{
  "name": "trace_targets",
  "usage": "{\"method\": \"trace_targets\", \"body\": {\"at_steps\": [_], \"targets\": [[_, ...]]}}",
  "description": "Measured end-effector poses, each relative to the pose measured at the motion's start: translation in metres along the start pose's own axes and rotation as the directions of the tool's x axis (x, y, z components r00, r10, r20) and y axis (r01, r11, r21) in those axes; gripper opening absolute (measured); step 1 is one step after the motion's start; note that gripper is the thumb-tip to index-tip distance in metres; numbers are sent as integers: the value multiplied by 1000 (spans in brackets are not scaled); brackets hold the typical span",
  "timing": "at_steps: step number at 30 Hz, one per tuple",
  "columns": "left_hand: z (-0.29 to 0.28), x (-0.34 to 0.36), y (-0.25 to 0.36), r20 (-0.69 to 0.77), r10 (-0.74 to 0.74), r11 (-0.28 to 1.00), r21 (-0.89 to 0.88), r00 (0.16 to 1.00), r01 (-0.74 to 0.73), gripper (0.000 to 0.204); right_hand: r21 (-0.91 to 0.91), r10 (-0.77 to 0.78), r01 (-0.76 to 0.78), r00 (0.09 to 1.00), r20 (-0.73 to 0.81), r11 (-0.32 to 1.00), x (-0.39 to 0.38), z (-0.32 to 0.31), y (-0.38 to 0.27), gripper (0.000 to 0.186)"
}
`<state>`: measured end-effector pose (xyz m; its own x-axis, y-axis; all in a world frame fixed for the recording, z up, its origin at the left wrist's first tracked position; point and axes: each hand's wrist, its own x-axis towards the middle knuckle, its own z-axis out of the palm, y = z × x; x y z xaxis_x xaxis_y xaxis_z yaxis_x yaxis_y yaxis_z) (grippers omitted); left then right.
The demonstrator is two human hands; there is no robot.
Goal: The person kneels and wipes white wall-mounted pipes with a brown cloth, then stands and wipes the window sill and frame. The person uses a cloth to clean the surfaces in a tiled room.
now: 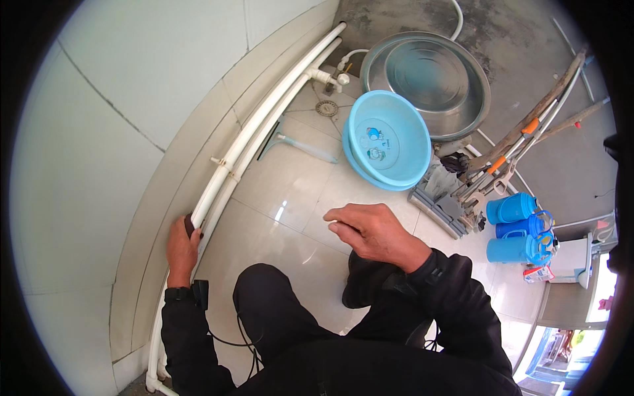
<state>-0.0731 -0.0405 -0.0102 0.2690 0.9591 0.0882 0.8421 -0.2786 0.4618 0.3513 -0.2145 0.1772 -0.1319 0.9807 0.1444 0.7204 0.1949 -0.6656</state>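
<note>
Grip left [181,249]: curled on dark piece [189,226] against smooth round pipe [228,155] | grip right [373,231]: loosely curled, contents unclear

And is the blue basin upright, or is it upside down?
Upright: the basin has its mouth facing up, showing its printed bottom.

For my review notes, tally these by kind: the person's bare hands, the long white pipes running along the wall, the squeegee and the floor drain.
Bare hands: 2 (left hand, right hand)
Long white pipes: 2 (wall-side pipe, outer pipe)
Squeegee: 1
Floor drain: 1
Total: 6
</note>
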Motion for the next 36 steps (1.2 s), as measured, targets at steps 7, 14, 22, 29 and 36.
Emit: {"method": "trace_targets", "body": {"at_steps": [7,14,22,29,36], "targets": [[5,-1,-8,-21,29,999,25,999,-28,54,16,-69,69,998,10,998,24,20,12,21],[5,-4,-8,-21,12,1000,26,1000,-11,56,175,-398,390,917,10,904,62,69,12,13],[1,-9,-6,-1,-72,989,129,997,71,55,182,-502,480,858,109,858,108,108,96,11],[-17,-8,5,136,-211,977,68,968,204,49,344,-485,459,875,-13,819,138,132,117,14],[-30,-2,19,231,-270,961,124,935,247,49,435,-458,427,888,-36,793,150,131,124,16]]}}
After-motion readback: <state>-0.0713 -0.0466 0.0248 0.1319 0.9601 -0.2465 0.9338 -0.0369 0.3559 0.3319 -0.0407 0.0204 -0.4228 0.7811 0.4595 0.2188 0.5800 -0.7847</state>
